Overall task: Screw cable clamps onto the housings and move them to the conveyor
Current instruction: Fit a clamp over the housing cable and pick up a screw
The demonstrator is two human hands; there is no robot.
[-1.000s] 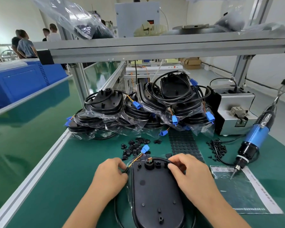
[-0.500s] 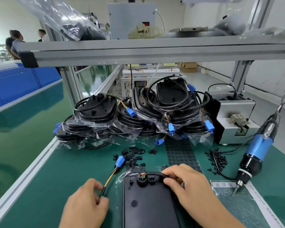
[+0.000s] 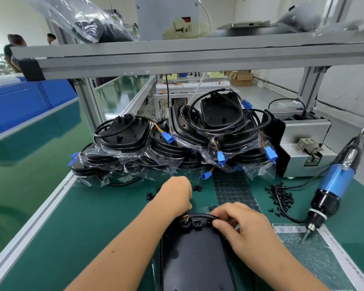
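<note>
A black oval housing (image 3: 193, 255) lies on the green mat right in front of me, with a small black clamp seat and orange wires at its top end. My right hand (image 3: 246, 229) pinches the black cable (image 3: 200, 216) against the housing's top rim. My left hand (image 3: 174, 194) reaches forward over the loose black cable clamps (image 3: 150, 195), its back towards me and its fingers pointing down. Its fingertips are hidden, so whether it holds a clamp is unclear.
Bagged housings with blue connectors (image 3: 177, 139) are piled behind. A blue electric screwdriver (image 3: 334, 185) hangs at the right over a bubble bag (image 3: 309, 255), beside black screws (image 3: 281, 195) and a grey screw feeder (image 3: 307, 143). The green conveyor (image 3: 19, 175) runs along the left.
My left hand let go of the wire with the blue connector and moved forward onto the clamp pile. My right hand stayed on the cable at the housing's top.
</note>
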